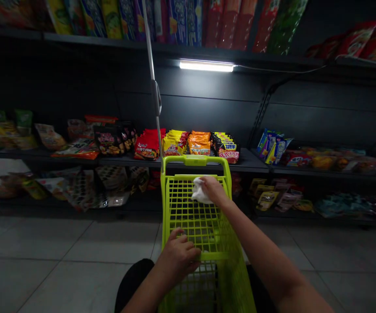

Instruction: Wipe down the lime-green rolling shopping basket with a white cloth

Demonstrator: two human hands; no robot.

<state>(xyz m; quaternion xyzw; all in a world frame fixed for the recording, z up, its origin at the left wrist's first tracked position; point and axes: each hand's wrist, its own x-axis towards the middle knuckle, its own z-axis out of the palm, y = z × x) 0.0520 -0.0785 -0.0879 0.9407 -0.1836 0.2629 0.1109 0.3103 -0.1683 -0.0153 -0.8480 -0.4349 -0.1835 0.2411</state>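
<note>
A lime-green plastic shopping cart (165, 208) with grid panels stands right in front of me. My right hand (213, 189) is closed around a crumpled white cloth (199, 192), which rests against the upper grid, just below the handle end. Lower down, my left hand (180, 252) grips the cart's cross edge, its fingers bent over the green plastic. Part of the cart's right side is blurred, and the undersides of the left fingers are hidden. A thin metal pole (152, 61) rises from the cart's upper left corner.
Dark shelves (250, 163) run across behind the cart. They hold red noodle packs (148, 145), yellow packs (174, 143), orange packs (199, 143) and black packs (226, 148). A lit tube lamp (206, 65) hangs above. Pale floor tiles (77, 243) lie around the cart.
</note>
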